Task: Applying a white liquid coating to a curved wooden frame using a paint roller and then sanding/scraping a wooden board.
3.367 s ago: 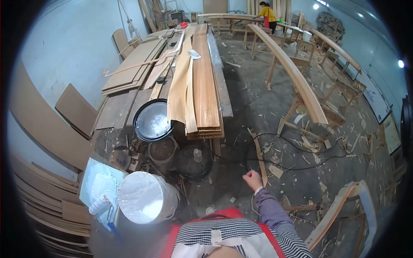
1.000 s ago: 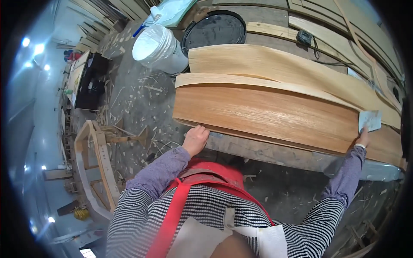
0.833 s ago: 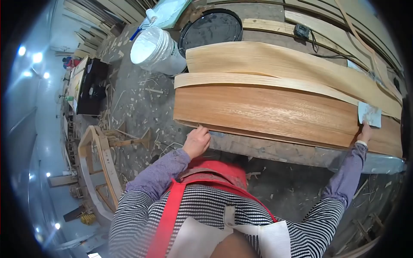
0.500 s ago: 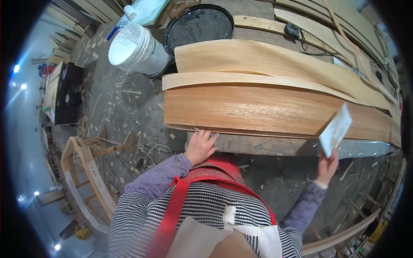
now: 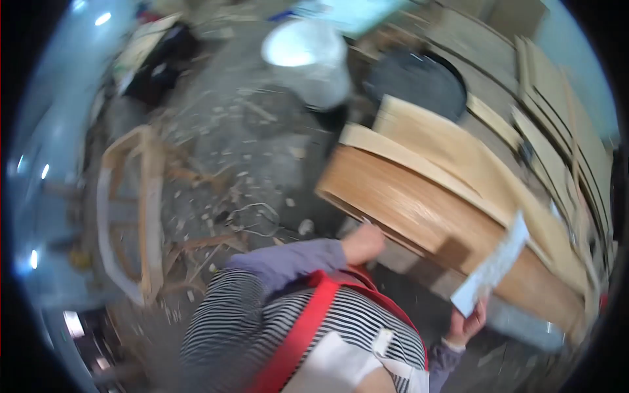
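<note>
Bench edge: left hand laid flat on veneer stack, fingers together.
Right hand: clamped on sandpaper sheet.
Handling: stack best steadied, sheet brought down flat.

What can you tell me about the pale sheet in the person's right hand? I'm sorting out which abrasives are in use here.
The pale sheet is a flat, thin, whitish-grey rectangle, paper-like in look; motion blur hides its surface grain. It stands tilted, its upper end leaning up and to the right. The right hand pinches its lower end from below. It is lifted off and shows in front of the reddish-brown curved wooden panel, where a dark shadow lies beside it. Nothing else touches it.
</note>
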`<state>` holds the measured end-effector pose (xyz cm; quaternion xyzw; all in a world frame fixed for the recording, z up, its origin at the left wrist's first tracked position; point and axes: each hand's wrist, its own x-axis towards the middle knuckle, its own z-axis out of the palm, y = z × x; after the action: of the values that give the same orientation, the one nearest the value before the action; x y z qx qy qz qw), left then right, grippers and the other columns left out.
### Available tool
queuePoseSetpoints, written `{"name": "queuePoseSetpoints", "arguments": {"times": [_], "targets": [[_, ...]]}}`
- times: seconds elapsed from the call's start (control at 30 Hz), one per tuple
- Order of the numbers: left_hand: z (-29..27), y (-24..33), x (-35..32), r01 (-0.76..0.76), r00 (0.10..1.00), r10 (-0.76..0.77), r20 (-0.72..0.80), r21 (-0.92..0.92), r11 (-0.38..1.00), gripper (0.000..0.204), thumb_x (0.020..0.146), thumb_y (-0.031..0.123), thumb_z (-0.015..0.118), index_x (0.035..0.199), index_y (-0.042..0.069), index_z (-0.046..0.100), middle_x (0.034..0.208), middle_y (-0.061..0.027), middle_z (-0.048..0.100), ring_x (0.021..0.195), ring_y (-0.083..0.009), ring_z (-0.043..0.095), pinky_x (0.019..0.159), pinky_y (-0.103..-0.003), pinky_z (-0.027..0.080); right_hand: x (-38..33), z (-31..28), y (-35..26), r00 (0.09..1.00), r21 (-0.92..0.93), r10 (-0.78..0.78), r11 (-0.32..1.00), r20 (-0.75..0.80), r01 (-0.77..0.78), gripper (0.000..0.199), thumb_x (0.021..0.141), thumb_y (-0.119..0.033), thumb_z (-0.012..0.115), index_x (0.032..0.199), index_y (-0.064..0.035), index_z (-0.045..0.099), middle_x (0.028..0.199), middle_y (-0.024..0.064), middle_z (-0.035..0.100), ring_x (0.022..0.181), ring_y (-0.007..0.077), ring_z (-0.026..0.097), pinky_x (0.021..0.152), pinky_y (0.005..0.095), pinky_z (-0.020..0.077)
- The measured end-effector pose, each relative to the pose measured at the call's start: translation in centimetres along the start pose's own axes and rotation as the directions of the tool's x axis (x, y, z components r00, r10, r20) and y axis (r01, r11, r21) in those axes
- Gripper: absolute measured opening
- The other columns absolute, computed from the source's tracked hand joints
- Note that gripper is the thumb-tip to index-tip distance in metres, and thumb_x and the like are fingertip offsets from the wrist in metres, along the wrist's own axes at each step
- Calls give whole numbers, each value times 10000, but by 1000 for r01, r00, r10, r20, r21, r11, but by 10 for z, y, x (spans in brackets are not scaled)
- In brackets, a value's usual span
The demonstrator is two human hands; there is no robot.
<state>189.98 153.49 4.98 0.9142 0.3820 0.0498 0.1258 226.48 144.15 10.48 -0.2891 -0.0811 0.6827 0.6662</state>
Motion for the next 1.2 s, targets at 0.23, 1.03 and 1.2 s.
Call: {"name": "queuePoseSetpoints", "arguments": {"times": [0.23, 1.03, 1.2], "targets": [[70, -24, -34, -101, 987, 128, 92, -253, 962, 108, 684, 167, 622, 644, 74, 660, 705, -123, 649, 720, -303, 633, 667, -429, 493, 90, 80, 77, 847, -35, 259, 961, 465, -275, 620, 780, 18, 536, 1382, -14, 392, 1367, 172, 471, 1271, 331, 443, 1055, 456, 383], [-174, -489, -545, -576, 352, -913, 207, -721, -386, 36, 885, 69, 557, 871, 74, 524, 971, -128, 655, 928, -205, 660, 717, -306, 513, 177, 511, 612, 472, -969, 873, 3, 124, 248, 343, 878, -59, 461, 1214, -12, 512, 1091, 105, 561, 995, 206, 513, 909, 323, 416], [-189, -588, -574, -526, 199, -966, -167, -850, 39, 45, 891, 57, 558, 891, 80, 519, 982, -140, 666, 990, -222, 661, 730, -310, 528, 256, 607, 735, 246, -930, 957, 57, 155, 363, 268, 907, -96, 488, 1155, -36, 569, 1050, 110, 605, 966, 198, 552, 884, 312, 436]]}}
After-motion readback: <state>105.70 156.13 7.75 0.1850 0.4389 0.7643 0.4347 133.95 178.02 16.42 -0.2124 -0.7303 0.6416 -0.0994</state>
